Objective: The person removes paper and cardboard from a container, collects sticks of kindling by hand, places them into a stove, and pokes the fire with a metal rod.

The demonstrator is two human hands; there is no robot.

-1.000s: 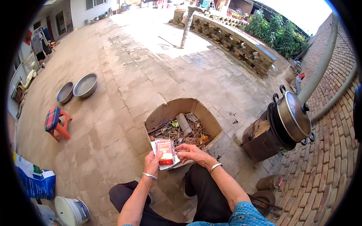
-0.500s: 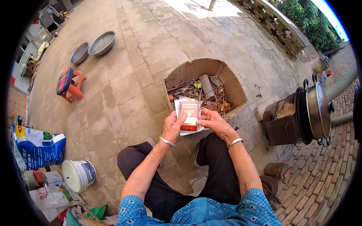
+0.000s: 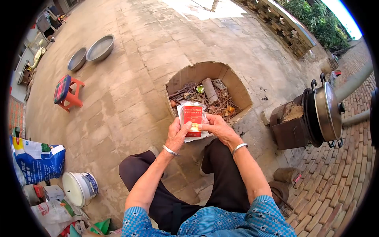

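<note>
Between my two hands is a small red booklet [image 3: 193,113] with pale printed characters, lying over clear plastic and white paper [image 3: 180,107]. My left hand [image 3: 176,135] grips its left side, the thumb pressed on the cover. From the right, my right hand [image 3: 222,129] closes on the other edge, its thumb also on the lower front. A bright patch of glare shows near the thumbs. Just beyond my hands stands a cut-down cardboard box [image 3: 233,81] holding sticks, brown scraps and a cylindrical piece [image 3: 210,91].
To the right is a stove [image 3: 288,132] with a lidded steel pot [image 3: 328,112]. On the left are a red stool [image 3: 73,96], two metal basins [image 3: 100,48], a white bucket [image 3: 75,190] and a blue-white sack [image 3: 41,162]. Brick paving [image 3: 335,177] lies at right.
The view has shifted slightly, so the surroundings sit a little further left. The booklet's upper cover now looks redder, with less glare; both hands keep hold of it.
</note>
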